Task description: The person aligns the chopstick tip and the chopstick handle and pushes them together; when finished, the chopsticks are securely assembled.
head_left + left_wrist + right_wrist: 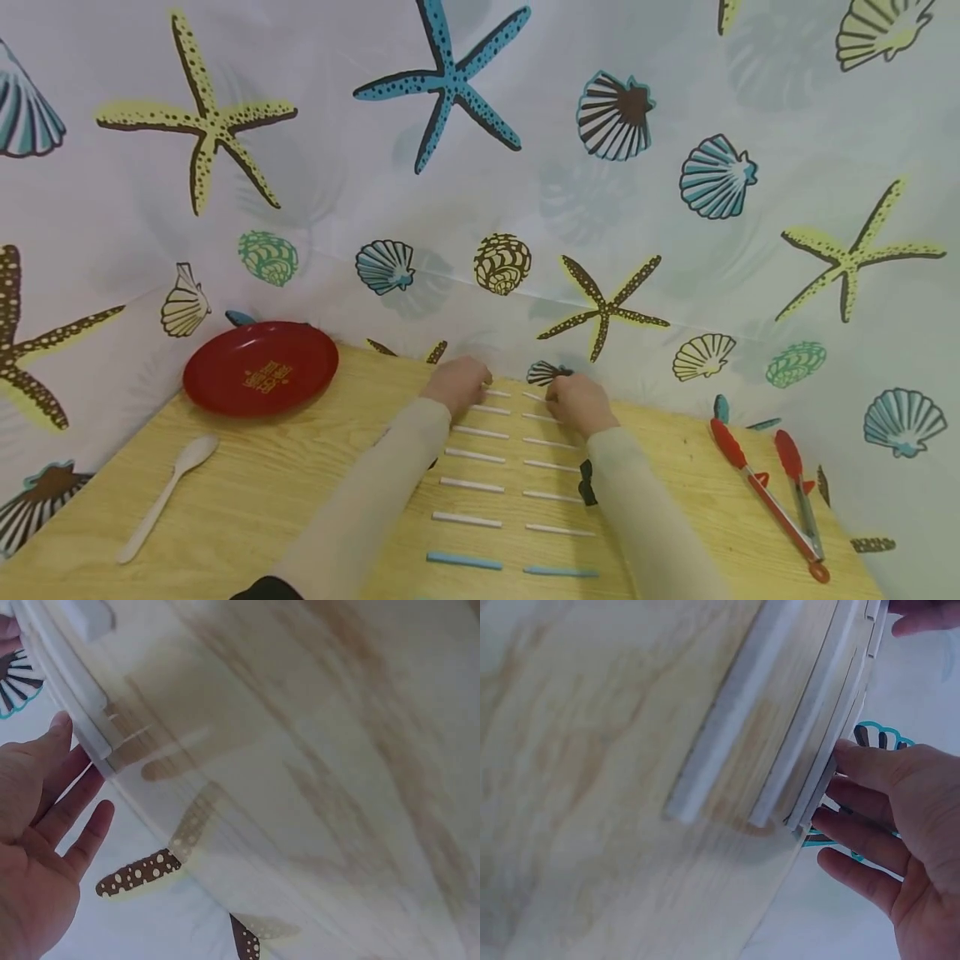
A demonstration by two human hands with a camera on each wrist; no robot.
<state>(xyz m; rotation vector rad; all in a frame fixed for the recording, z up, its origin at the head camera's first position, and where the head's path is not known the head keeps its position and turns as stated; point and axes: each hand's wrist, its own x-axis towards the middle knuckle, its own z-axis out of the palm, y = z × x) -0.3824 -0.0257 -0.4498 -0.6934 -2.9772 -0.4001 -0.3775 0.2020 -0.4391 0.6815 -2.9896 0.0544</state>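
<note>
White sticks lie crosswise on a wooden table in a left column (471,485) and a right column (553,497). My left hand (459,385) is at the outer end of the farthest left stick (67,705), fingers fairly straight and fingertips right at the stick and the table's back edge. Across from it, my right hand (581,403) pinches the farthest right stick (821,776) near its outer end, thumb over it and fingers along the edge. At the near end of the columns lie two blue sticks, one left (465,561) and one right (561,572).
A red oval plate (225,375) stands at the back left, with a white spoon (168,492) in front of it. Two red-handled tongs (776,504) lie on the right. A curtain (487,200) with starfish and shells hangs right behind the table.
</note>
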